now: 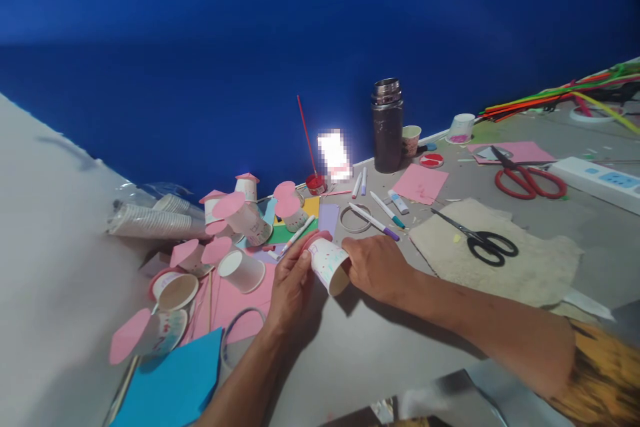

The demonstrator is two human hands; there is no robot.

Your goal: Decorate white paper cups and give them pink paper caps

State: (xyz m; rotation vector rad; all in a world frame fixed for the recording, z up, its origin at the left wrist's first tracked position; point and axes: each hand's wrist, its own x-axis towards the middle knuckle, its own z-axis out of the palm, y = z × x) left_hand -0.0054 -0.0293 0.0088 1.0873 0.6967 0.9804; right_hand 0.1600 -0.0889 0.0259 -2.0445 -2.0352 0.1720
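Over the near part of the table, a white paper cup (329,267) with coloured marker drawings lies tilted on its side between my hands. A round pink paper piece (316,238) sits at its closed end. My left hand (291,277) grips the cup by that pink end, thumb along its side. At the open rim, the curled fingers of my right hand (373,263) pinch the cup's edge; the fingertips are partly hidden. A white marker (299,235) lies just beyond my left hand. Close behind the cup is a roll of tape (356,218).
Several pink-topped paper cups (245,217) crowd the left, beside bagged stacked cups (150,221) and blue paper (173,380). Black scissors (483,240) rest on a beige cloth (540,267) at right, near red-handled scissors (530,180). A dark flask (387,130) stands by the blue wall.
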